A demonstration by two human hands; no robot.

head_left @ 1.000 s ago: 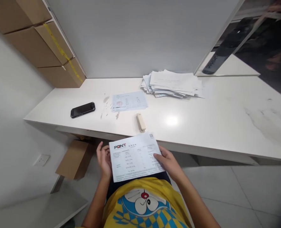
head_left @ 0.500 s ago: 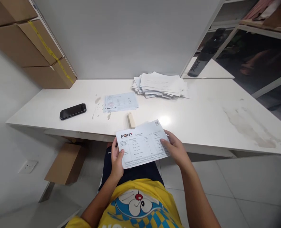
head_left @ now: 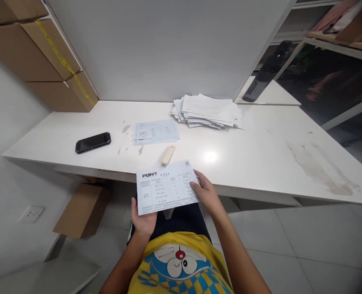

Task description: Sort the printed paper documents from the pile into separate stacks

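A printed paper sheet (head_left: 165,192) headed "PONY" is held over my lap, tilted at the table's front edge. My right hand (head_left: 207,192) pinches its right edge, thumb on top and fingers behind. At the lower left corner, my left hand (head_left: 144,220) is palm up with its thumb spread off the paper; its other fingers are hidden beneath the sheet. Just beyond the sheet's top edge lies a small cream oblong object (head_left: 169,155), perhaps a stapler. Behind that are a few similar printed sheets (head_left: 158,131), lying flat with a red stamp showing.
A messy paper stack (head_left: 208,109) lies against the back panel of the white table (head_left: 248,155). A black phone (head_left: 93,142) is at left. Cardboard boxes (head_left: 58,96) stand at back left, another box (head_left: 81,208) below. A dark bottle (head_left: 262,81) appears at back right.
The sheet and my right hand have moved left. My left thumb has come off the sheet, and that hand has shifted down and left. The cream object has turned on the table.
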